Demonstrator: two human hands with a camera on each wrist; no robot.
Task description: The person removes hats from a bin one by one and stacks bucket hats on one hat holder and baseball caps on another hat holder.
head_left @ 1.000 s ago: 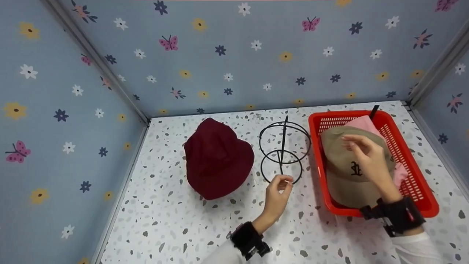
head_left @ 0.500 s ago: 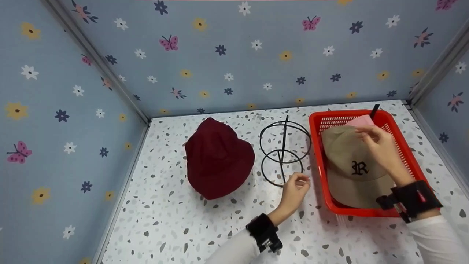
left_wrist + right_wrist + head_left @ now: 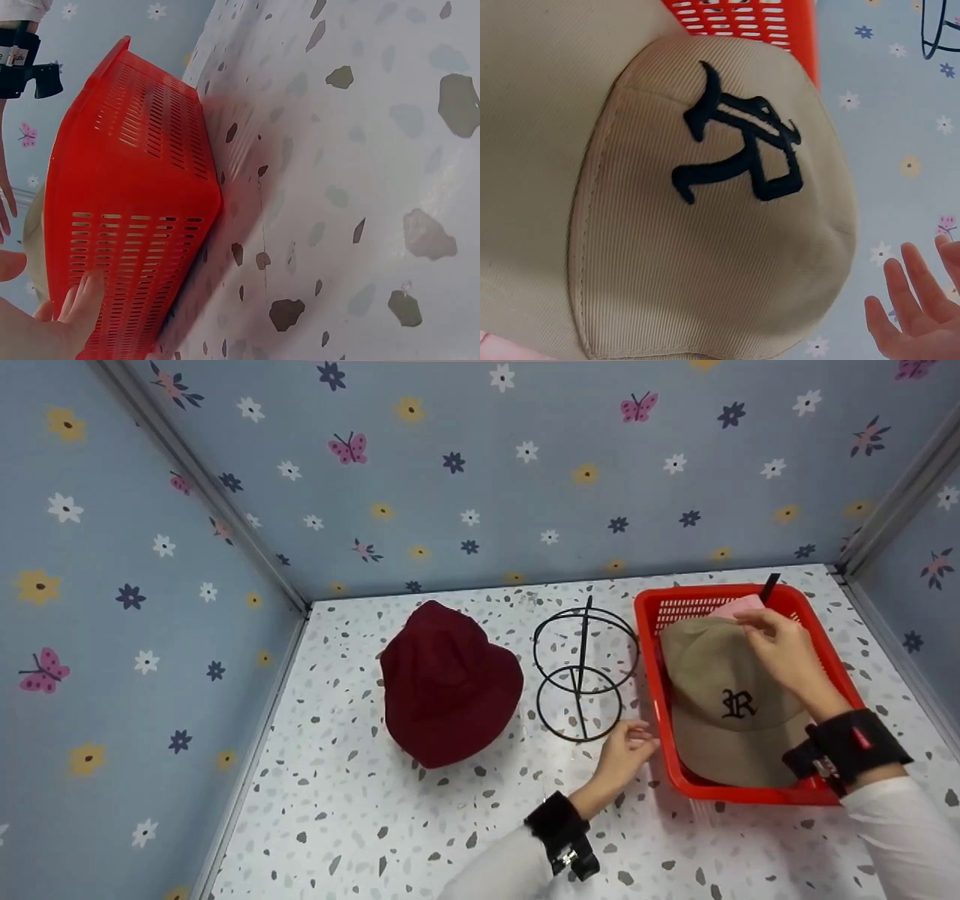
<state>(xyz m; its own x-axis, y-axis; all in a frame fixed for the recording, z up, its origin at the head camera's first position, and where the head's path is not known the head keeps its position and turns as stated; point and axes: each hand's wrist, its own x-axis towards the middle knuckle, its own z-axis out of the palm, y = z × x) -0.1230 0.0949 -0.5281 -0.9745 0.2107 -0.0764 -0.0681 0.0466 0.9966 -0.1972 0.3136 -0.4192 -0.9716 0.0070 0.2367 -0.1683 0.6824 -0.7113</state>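
Light glints off the smooth, glossy table point(image 3: 375, 825) before us and the shiny plastic of a basket point(image 3: 135, 184). A cap point(image 3: 705, 255) shows finely ribbed, matt cloth with raised embroidery point(image 3: 780, 186); a hat point(image 3: 450, 690), plain matt cloth. A rack point(image 3: 584, 645) is thin, smooth wire, seemingly metal. Metal strips point(image 3: 202, 484) with a dull sheen edge smooth, matt walls point(image 3: 570, 405).

We see a khaki, dark-lettered cap point(image 3: 709, 682), red basket point(image 3: 661, 712), maroon hat point(image 3: 450, 690), black rack point(image 3: 584, 645), grey-speckled white table point(image 3: 337, 825), blue flowered walls point(image 3: 495, 491) and pink cloth point(image 3: 739, 606), mostly hidden, perhaps plain.
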